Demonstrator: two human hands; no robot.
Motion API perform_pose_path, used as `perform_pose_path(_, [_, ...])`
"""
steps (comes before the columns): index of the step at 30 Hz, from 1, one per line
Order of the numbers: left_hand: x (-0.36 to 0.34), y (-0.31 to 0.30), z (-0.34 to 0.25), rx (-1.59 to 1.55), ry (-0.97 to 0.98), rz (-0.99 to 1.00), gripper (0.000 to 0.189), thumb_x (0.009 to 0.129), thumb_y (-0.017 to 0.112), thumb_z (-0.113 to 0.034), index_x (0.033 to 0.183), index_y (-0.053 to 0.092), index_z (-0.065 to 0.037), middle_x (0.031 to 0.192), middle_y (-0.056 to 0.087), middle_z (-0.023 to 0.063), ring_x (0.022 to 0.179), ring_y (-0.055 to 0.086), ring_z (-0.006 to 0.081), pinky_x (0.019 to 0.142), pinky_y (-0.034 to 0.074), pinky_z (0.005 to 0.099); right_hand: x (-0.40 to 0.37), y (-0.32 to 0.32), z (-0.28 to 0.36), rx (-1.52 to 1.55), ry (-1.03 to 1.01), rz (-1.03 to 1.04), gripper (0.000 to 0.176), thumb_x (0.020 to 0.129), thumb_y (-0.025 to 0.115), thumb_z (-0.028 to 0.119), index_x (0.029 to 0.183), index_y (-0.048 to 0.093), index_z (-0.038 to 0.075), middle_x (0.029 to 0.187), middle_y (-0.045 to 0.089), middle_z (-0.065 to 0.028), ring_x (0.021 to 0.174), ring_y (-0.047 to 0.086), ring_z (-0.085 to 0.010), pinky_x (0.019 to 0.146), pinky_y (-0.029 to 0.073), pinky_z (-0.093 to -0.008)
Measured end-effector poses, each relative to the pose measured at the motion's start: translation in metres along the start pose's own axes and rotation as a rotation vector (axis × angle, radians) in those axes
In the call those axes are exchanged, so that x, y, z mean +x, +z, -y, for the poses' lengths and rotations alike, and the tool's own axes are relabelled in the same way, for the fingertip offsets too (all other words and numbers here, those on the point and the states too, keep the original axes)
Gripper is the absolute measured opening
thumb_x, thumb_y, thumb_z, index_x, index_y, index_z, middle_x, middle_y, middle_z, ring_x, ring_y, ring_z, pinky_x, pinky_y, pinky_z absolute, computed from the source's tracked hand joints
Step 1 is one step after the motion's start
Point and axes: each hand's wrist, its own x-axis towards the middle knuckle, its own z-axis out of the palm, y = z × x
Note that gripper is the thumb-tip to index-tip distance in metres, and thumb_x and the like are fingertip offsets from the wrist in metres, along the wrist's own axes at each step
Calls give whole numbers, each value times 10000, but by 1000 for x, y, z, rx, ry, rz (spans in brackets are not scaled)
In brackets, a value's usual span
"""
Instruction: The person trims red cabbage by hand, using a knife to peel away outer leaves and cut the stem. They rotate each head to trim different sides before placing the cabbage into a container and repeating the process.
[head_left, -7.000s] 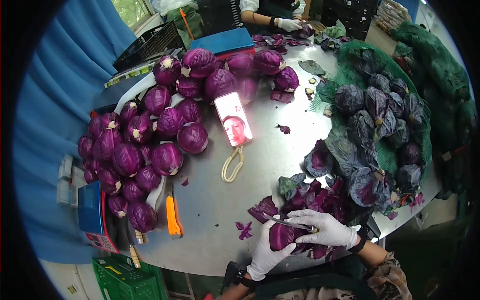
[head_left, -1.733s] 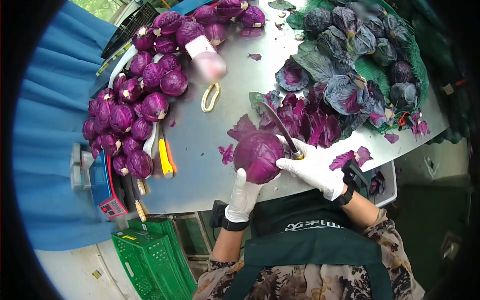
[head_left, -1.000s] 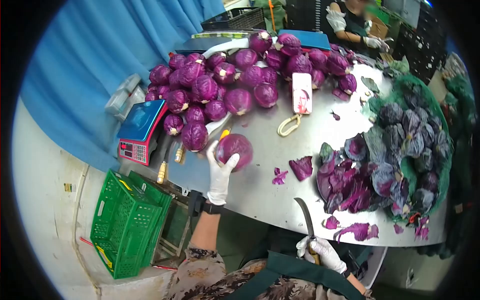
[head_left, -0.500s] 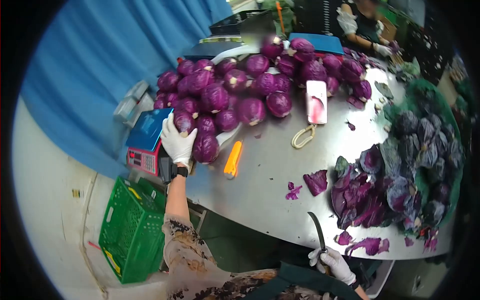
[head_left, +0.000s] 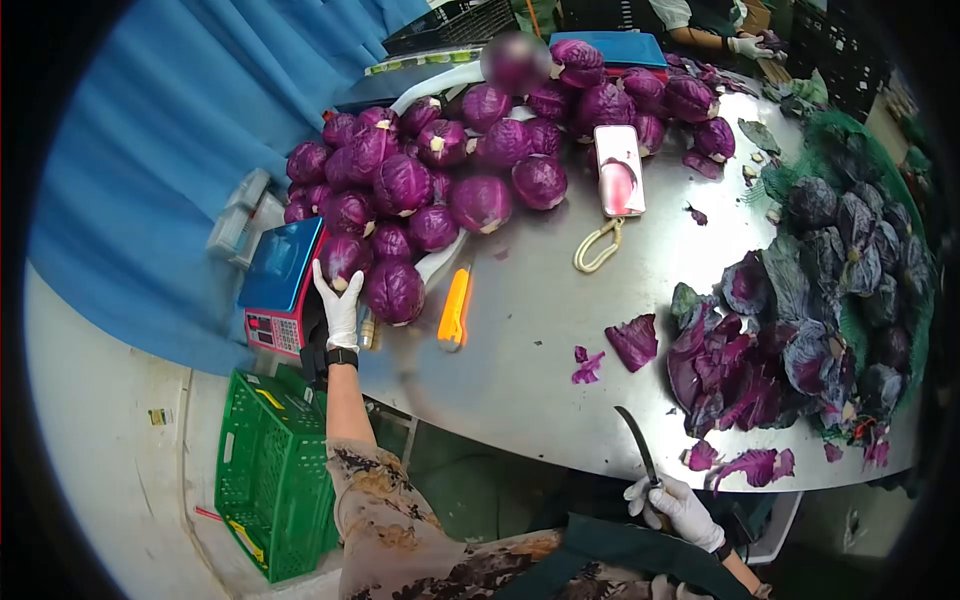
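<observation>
left hand (head_left: 341,315): gloved, fingers spread wide at the near side of a purple cabbage (head_left: 346,258); i cannot tell how firmly they press. cabbage sits just beyond the palm, at the pile's (head_left: 402,185) near end, beside the blue-topped scale (head_left: 282,262). right hand (head_left: 684,511): closed round a curved knife (head_left: 638,442), well apart.

White glare lies on the table (head_left: 690,240) right of the phone (head_left: 618,150), whose lower half is a pinkish blur. Up-left of it, one cabbage (head_left: 515,63) is smeared. Fisheye bends the table's edge below it; corners fall black.
</observation>
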Motion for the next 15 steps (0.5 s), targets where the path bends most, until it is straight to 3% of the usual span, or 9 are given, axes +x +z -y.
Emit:
perform_pose_path(5, [-2,-4,-9,-128,-102,-66,957,819,769,-245,1516,137,-70,1502,219,251,1370,298,339,1124,269,418,-5,3,3,-22,-11,-63,389,966,565,368,1101,599,5,861,617,-41,570,426,-55,526,336,-191])
perform_pose_path(7, [-2,-8,-8,-213,-253,-61,930,830,758,-254,1513,153,-75,1488,222,283,1363,314,352,1113,285,429,-6,3,1,1,-39,-51,426,970,544,405,1101,595,2,859,609,-42,573,428,-58,528,342,-195])
perform_pose_path(10, [-14,-12,-26,-174,-217,-110,869,852,727,-273,1490,189,-30,1466,266,289,1288,426,328,1084,315,395,-6,2,2,-8,-94,-15,427,983,516,406,1107,590,4,850,601,-37,577,432,-60,532,348,-197])
perform_pose_path(11, [-12,-15,-24,-159,-172,-131,689,853,696,-251,1388,382,48,1377,419,263,1226,474,305,1045,343,373,-5,-1,-1,-48,-113,-29,409,1003,479,388,1116,591,11,833,591,-21,571,428,-59,538,358,-201])
perform_pose_path(12, [-10,-26,-40,100,-63,24,475,848,656,-239,1160,570,109,1208,559,227,1138,518,287,986,374,358,-7,-1,0,-92,-104,-48,396,1011,462,377,1111,593,16,826,588,-12,569,430,-56,532,359,-198])
perform_pose_path(13, [-22,-19,-53,318,186,-59,361,861,609,-227,964,637,118,1074,605,205,1080,542,271,939,388,368,-11,-1,4,-125,-99,-92,385,1019,445,366,1105,595,22,819,585,-3,567,432,-54,526,360,-196])
perform_pose_path(14, [-11,-34,-25,642,478,96,349,893,598,-179,1097,592,104,1149,583,200,1078,550,261,956,407,370,-12,-2,5,-125,-99,-133,385,1023,434,369,1097,594,26,805,577,7,556,433,-53,515,358,-194])
perform_pose_path(15, [-34,6,-66,-167,-14,-114,402,920,590,-148,1255,507,59,1236,549,193,1105,541,242,981,425,368,-12,-3,6,-117,-90,-174,386,1026,424,373,1089,593,31,791,568,17,546,434,-52,504,356,-191])
